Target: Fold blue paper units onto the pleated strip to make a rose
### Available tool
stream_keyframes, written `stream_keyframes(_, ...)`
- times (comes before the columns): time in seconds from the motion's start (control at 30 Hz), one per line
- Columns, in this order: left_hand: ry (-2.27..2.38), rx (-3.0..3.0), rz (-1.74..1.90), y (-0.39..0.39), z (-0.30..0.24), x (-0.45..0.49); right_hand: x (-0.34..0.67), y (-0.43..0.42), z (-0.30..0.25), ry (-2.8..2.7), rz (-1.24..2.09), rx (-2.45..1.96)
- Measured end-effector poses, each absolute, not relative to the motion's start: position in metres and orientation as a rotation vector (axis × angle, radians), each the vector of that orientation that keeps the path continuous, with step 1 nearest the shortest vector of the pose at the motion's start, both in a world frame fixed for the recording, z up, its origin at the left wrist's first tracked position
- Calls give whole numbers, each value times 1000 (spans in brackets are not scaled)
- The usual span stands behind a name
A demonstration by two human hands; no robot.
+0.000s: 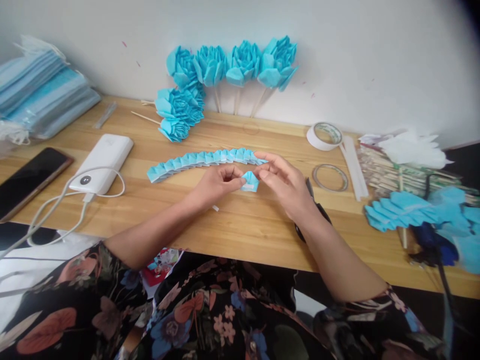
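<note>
Both hands meet over the middle of the wooden table (240, 225) around a small folded blue paper piece (250, 181). My left hand (217, 182) pinches its left side with curled fingers. My right hand (283, 182) holds its right side between thumb and fingers, its other fingers spread. Just behind the hands lies a long curved row of folded blue paper petals (198, 161). A tiny white scrap (215, 208) lies on the table near my left wrist.
Blue paper flowers on sticks (228, 67) lean on the wall. White power bank (102, 162) with cable and a phone (28, 180) lie left, stacked blue packs (37, 95) far left. Tape rolls (324, 135), sticks and blue paper pieces (405, 210) lie right. Black scissors (318, 210) lie under my right wrist.
</note>
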State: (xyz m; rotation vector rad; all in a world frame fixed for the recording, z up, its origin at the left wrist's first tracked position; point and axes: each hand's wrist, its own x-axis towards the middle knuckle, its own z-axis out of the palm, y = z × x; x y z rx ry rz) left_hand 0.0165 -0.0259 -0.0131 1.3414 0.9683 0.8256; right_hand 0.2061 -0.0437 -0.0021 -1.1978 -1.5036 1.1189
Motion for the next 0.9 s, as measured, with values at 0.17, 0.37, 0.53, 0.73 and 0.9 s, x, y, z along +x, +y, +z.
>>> stream_keyframes(0.17,980,1401,739,-30,-9,20,204,-45,-3,-1568,1172,-1213)
stream_keyframes(0.37,968,1491,769,-30,-3,17,203,-43,-4,-1507,1116,-1181)
stream_keyframes(0.53,944,1474,751,-28,-6,17,202,-43,-4,-1451,1094,-1182)
stream_keyframes(0.73,977,1512,719,-26,-11,19,202,-44,-4,-1431,1107,-1169)
stream_keyframes(0.9,986,1519,751,-26,-11,17,205,-43,-1,-1435,1173,-1156)
